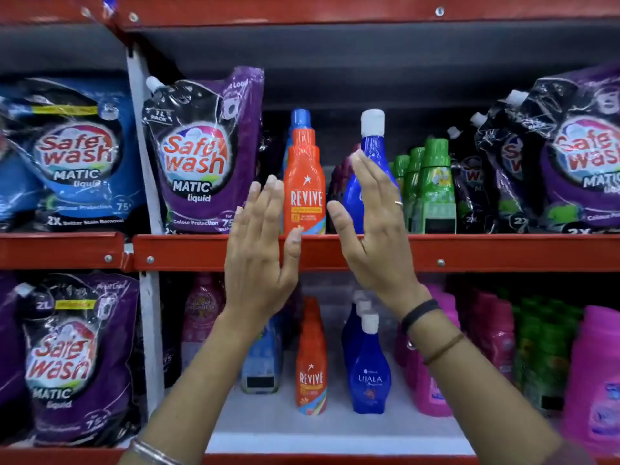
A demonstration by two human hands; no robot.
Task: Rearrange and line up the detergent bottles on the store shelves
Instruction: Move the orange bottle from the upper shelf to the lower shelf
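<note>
An orange Revive bottle (304, 182) with a blue cap stands upright at the front of the upper shelf. Right of it stands a blue bottle (369, 152) with a white cap. My left hand (260, 253) is raised flat in front of the shelf edge, just left of the orange bottle, fingers apart, holding nothing. My right hand (372, 226) is also flat and empty, in front of the blue bottle and covering its lower part. On the lower shelf stand another Revive bottle (311, 364) and a blue Ujala bottle (369, 370).
Purple Safewash pouches (204, 156) stand left of the orange bottle, a blue pouch (67, 156) farther left. Green bottles (432, 189) and dark pouches (570, 156) fill the right. Pink bottles (590, 380) crowd the lower right. A red shelf rail (469, 251) runs across.
</note>
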